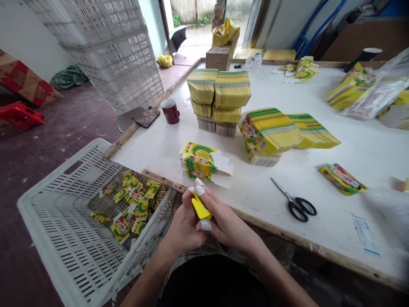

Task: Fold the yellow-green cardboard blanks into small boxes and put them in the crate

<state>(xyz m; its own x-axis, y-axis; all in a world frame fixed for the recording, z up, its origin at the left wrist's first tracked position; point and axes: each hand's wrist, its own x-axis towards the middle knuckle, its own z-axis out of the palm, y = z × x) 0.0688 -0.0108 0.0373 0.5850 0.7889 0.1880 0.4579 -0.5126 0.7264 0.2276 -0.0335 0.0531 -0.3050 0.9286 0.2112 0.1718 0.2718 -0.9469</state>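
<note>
My left hand (pixel 184 226) and my right hand (pixel 223 221) meet just below the near table edge, both closed around one small yellow carton (pixel 200 208). White tape wraps some fingertips. Right above them on the white table (pixel 335 140) lies a short stack of flat yellow-green cartons (pixel 200 164) with white flaps showing. To my left stands a white plastic crate (pixel 64 238) holding several small folded cartons (pixel 131 204).
Tall stacks of flat cartons (pixel 219 100) and slanted piles (pixel 275 132) fill mid-table. Black scissors (pixel 295 202) lie to the right, a loose carton (pixel 342 179) beyond. A dark red mug (pixel 170 111) and a phone (pixel 147 116) sit at the left edge. Stacked white crates (pixel 111 47) lean behind.
</note>
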